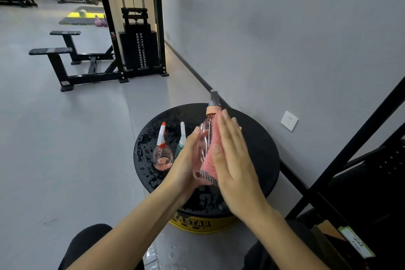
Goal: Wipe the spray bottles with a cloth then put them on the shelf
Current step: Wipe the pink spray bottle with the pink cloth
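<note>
Black letters "A STAR" stand on the drum's [221,225] yellow side; other labels too blurred.

Grey wall [285,28], gym floor [54,138]
</note>
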A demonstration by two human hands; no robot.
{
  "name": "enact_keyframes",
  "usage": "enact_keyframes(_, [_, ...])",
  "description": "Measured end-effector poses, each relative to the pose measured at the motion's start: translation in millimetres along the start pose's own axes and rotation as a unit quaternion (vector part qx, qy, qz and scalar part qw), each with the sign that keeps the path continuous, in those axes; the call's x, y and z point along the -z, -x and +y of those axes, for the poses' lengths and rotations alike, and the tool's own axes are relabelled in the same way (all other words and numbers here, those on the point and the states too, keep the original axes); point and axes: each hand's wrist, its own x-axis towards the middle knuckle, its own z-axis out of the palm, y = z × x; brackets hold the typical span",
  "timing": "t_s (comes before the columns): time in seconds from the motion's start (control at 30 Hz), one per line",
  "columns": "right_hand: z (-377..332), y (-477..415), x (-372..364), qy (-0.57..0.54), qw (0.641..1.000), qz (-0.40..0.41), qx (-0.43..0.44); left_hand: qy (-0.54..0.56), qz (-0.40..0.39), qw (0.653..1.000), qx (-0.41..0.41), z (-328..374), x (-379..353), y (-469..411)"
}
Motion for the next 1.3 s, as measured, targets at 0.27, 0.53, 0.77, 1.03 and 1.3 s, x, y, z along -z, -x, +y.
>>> enact_keyframes(0.27, [2.7, 6.7, -4.9, -0.006, 1.000, -0.006, 0.013, -0.029, 0.015, 0.999, -0.025, -4.3, 4.3, 2.1])
enact_keyframes(0.53, [1.3, -0.3, 3.5, 0.036, 0.999, -0.021, 0.035, 0.001, -0.003, 1.000, -0.002, 0.4, 0.1, 6.9])
enact_keyframes(0.77, [-1.4, 14.3, -6.6, 0.025, 0.999, -0.003, 0.043, 0.030, -0.018, 0.999, -0.019, 1.0, -0.1, 5.9])
enact_keyframes(1.03, [0.0, -14.1, 4.0, 0.081, 0.996, 0.006, 0.039, 0.007, 0.026, 1.000, 0.014, -6.9, -2.5, 4.4])
enact_keyframes(1.3, [1.0, 17.9, -10.9, 0.093, 0.994, -0.014, 0.060, 0.036, 0.024, 0.999, -0.021, -7.0, 0.1, 3.0])
